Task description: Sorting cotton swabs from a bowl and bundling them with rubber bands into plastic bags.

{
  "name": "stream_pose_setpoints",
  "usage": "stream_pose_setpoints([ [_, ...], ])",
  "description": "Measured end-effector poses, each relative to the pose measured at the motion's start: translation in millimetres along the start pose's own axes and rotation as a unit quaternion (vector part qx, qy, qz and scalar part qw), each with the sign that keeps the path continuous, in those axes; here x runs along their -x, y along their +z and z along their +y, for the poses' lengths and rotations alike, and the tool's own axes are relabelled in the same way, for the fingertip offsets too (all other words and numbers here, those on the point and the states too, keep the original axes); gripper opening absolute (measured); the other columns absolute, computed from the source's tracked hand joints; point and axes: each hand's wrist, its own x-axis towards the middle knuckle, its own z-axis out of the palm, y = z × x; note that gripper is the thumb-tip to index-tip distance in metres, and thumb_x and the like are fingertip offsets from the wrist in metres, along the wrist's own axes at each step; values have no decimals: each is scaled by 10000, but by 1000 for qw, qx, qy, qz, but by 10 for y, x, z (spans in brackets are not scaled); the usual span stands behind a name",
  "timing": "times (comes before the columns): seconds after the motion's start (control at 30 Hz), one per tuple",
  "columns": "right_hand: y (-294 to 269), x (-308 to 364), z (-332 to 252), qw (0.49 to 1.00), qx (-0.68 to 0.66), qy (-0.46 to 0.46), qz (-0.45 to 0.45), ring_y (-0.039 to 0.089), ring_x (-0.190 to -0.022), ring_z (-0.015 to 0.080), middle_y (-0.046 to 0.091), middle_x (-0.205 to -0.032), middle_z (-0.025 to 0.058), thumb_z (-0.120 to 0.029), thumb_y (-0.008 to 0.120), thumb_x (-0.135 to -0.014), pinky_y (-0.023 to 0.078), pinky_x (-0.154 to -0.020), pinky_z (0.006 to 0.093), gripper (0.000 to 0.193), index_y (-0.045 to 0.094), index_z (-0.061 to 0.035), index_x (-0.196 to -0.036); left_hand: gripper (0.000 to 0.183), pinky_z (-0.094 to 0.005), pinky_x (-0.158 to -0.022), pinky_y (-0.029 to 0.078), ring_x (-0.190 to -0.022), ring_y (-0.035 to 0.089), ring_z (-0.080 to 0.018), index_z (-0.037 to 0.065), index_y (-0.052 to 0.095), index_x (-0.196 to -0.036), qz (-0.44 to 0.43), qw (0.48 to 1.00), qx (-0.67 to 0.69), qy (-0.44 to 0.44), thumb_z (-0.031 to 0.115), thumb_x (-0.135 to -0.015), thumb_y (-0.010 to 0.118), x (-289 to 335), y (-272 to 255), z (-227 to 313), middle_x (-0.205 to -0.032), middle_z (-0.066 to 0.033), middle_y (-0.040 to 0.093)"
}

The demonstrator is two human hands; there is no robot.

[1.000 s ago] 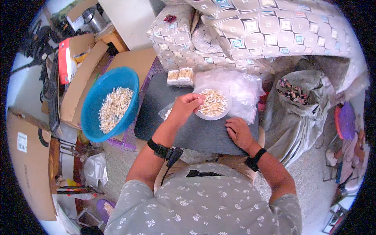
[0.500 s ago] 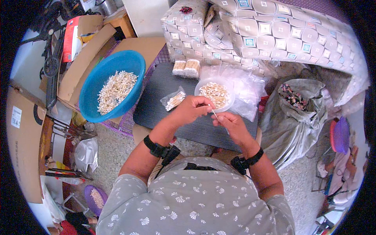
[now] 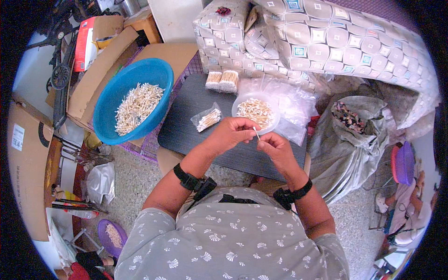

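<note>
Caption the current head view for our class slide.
Left hand and right hand hold a cotton swab between them, over a dark table, near a bowl of swabs.

A single cotton swab, a thin, straight, pale stick with a white tip at its upper end, is held above the dark tabletop, nearer its right edge than its left. It slants, the upper end leaning left beside the fingertips of the left hand; whether they grip it is unclear. The right hand pinches the lower end, hiding its tip.
</note>
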Motion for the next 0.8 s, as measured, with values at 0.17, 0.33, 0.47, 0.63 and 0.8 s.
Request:
stream_pose_setpoints([
  [0.17,0,-9,77,1000,-7,-21,17,496,-698,44,560,-769,-47,-108,653,-848,407,-613,206,99,574,-51,-867,197,-228,-606,460,-656,553,-85,14,662,-1017,25,1000,11,14,139,-874,609,-14,24,-34,-743,-8,618],
  [0.33,99,-6,175,999,29,-25,25,487,-666,45,542,-718,-45,-107,665,-828,407,-589,218,120,555,-63,-811,164,-237,-621,466,-668,565,-90,13,680,-948,16,998,-66,-3,140,-881,599,20,88,-62,-742,-21,624],
  [0.47,129,55,265,995,95,-13,6,502,-675,55,569,-729,-29,-130,670,-828,417,-602,223,131,570,-52,-794,160,-243,-637,472,-690,581,-89,20,690,-908,-1,996,-86,-29,143,-889,588,101,96,-172,-769,-32,639],
  [0.63,137,130,262,1000,27,7,-14,544,-718,78,619,-786,1,-175,632,-867,454,-652,243,148,610,-28,-855,172,-221,-594,458,-658,549,-61,9,683,-948,-12,998,-53,-13,144,-891,591,143,70,-312,-747,2,632],
  [0.8,124,154,153,999,-10,9,-42,560,-734,94,625,-797,5,-189,591,-899,473,-681,264,172,619,-20,-887,189,-225,-613,467,-685,557,-67,1,677,-971,-1,998,-57,-30,145,-898,579,164,100,-238,-777,-8,638],
])
